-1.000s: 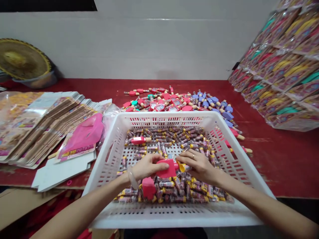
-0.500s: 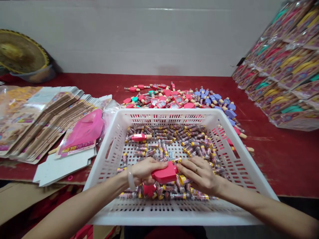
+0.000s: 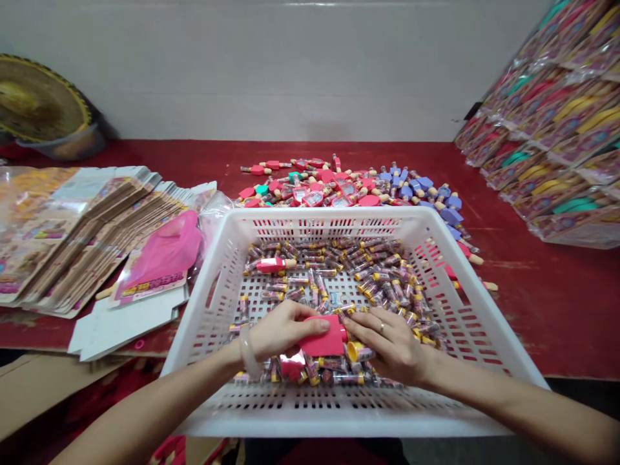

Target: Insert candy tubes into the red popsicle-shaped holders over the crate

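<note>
My left hand grips a red plastic popsicle-shaped case between thumb and fingers, above the middle of a white basket. At the right end of the case, the bent fingertips of my right hand press together on it. A clear tube with a yellow cap sticks out just below the right fingers; whether the palm holds it is hidden. Many small dark-filled tubes with yellow caps lie in the basket. Among them rests a red piece with a stick, and another red piece lies below my left hand.
Behind the basket, red and purple popsicle-shaped pieces lie heaped on the red table. Printed cards and a pink plastic piece are at left. Packed bags stand stacked at right.
The red case has turned slightly in my left hand, its flat face now more toward me. My right fingers stay at its right end. The view has shifted slightly.
</note>
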Demonstrator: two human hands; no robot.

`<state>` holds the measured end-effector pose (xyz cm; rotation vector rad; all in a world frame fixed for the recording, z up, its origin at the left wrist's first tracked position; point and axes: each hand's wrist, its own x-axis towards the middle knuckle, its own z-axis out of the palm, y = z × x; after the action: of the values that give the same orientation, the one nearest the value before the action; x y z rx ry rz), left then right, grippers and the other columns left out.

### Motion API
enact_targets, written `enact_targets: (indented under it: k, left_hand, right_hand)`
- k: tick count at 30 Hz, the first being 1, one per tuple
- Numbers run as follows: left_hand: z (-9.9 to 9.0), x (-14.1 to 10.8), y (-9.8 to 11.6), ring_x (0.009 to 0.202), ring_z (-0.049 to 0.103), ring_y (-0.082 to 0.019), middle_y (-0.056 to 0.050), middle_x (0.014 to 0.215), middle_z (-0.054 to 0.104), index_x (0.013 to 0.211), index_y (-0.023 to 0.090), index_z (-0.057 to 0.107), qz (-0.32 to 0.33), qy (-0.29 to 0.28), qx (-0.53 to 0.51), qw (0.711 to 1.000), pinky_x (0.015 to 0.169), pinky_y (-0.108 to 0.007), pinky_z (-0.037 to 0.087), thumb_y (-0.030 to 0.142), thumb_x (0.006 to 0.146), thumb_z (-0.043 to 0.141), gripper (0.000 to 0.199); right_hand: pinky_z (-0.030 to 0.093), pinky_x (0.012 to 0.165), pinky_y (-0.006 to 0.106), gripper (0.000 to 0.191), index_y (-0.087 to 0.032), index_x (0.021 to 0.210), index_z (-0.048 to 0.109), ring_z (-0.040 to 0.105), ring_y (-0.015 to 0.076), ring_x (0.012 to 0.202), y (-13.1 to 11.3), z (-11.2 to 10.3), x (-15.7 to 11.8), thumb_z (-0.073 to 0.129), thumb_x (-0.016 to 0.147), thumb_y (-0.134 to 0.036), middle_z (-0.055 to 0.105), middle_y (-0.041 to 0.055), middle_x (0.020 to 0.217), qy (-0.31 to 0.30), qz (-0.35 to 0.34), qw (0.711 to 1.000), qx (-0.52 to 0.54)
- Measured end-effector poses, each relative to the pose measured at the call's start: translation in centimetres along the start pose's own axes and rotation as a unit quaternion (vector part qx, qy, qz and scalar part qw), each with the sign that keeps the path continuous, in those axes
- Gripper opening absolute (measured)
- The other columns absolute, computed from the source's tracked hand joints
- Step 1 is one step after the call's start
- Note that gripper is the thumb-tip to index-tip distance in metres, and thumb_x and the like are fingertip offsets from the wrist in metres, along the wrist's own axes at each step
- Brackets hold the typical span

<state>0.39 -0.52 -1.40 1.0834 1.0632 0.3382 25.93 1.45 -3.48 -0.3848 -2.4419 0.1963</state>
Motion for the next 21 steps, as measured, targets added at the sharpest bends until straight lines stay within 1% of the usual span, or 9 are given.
enact_targets:
  k: [5,8,10,12,14,15,17,19,21]
  left_hand:
    - [0.1,-0.1,0.1,0.043,0.037,-0.008,0.003,0.056,0.048,0.087,0.014,0.063,0.0,-0.001,0.018,1.0,0.04,-0.02,0.026,0.067,0.082,0.057,0.054]
    - [0.3,0.0,-0.4,0.066,0.057,-0.014,-0.005,0.08,0.066,0.101,0.016,0.067,0.121,0.098,0.24,0.958,0.06,-0.024,0.042,0.063,0.088,0.053,0.051]
    - [0.4,0.5,-0.9,0.084,0.063,-0.02,-0.009,0.097,0.069,0.114,0.016,0.064,0.198,0.135,0.396,0.887,0.074,-0.027,0.046,0.062,0.092,0.048,0.053]
    - [0.3,1.1,-1.3,0.092,0.065,-0.023,-0.012,0.102,0.069,0.124,0.015,0.059,0.229,0.125,0.487,0.833,0.076,-0.029,0.046,0.061,0.094,0.044,0.057]
    - [-0.1,1.8,-1.4,0.094,0.065,-0.024,-0.01,0.105,0.069,0.124,0.017,0.057,0.215,0.12,0.511,0.824,0.075,-0.029,0.047,0.06,0.093,0.047,0.053]
    - [-0.3,2.1,-1.4,0.093,0.066,-0.024,-0.009,0.105,0.069,0.124,0.018,0.056,0.192,0.123,0.505,0.833,0.074,-0.03,0.047,0.059,0.09,0.053,0.053]
    - [-1.0,2.5,-1.3,0.087,0.066,-0.024,-0.006,0.101,0.069,0.124,0.02,0.054,0.127,0.102,0.479,0.862,0.07,-0.029,0.047,0.056,0.081,0.067,0.057]
    - [-1.5,2.7,-1.4,0.082,0.065,-0.023,-0.005,0.093,0.069,0.119,0.019,0.058,0.081,0.044,0.467,0.88,0.066,-0.028,0.046,0.047,0.078,0.07,0.051]
    - [-1.7,3.0,-2.1,0.083,0.065,-0.023,-0.005,0.091,0.069,0.116,0.02,0.061,0.089,0.021,0.491,0.867,0.068,-0.029,0.046,0.037,0.08,0.065,0.04]
  right_hand:
    - [0.054,0.072,0.04,0.056,-0.01,0.14,0.044,0.064,0.0283,0.092,-0.5,-0.6,0.3,0.042,0.085,-0.009,0.066,0.0184,0.109,-0.011,0.0,1.0,-0.007]
    - [0.052,0.07,0.034,0.033,-0.016,0.119,0.062,0.064,0.0234,0.083,-0.5,-0.4,0.7,0.051,0.089,-0.015,0.068,0.0111,0.097,-0.033,0.149,0.982,0.114]
    - [0.047,0.06,0.028,0.014,-0.017,0.095,0.068,0.059,0.0185,0.069,0.0,0.1,0.9,0.06,0.088,-0.026,0.065,0.0049,0.081,-0.083,0.322,0.904,0.268]
    - [0.036,0.05,0.023,0.021,-0.016,0.079,0.065,0.047,0.013,0.056,0.8,0.7,0.8,0.07,0.08,-0.036,0.057,0.0,0.066,-0.127,0.451,0.786,0.402]
    - [0.026,0.045,0.021,0.029,-0.015,0.075,0.063,0.036,0.0095,0.049,1.9,1.2,0.7,0.077,0.073,-0.04,0.049,-0.003,0.059,-0.153,0.514,0.702,0.47]
    - [0.024,0.044,0.021,0.03,-0.015,0.078,0.063,0.034,0.0088,0.048,2.4,1.3,0.7,0.077,0.072,-0.041,0.047,-0.0036,0.059,-0.163,0.526,0.682,0.482]
    - [0.031,0.048,0.022,0.034,-0.016,0.091,0.065,0.042,0.0109,0.053,3.2,1.1,0.7,0.077,0.07,-0.038,0.054,-0.0013,0.069,-0.172,0.521,0.694,0.467]
    - [0.042,0.059,0.026,0.04,-0.017,0.1,0.065,0.054,0.0176,0.071,3.6,0.8,0.8,0.077,0.066,-0.035,0.062,0.0034,0.087,-0.155,0.494,0.757,0.399]
    - [0.045,0.067,0.029,0.032,-0.017,0.091,0.066,0.055,0.0215,0.08,3.6,0.5,0.8,0.076,0.065,-0.033,0.063,0.0044,0.09,-0.146,0.47,0.806,0.329]
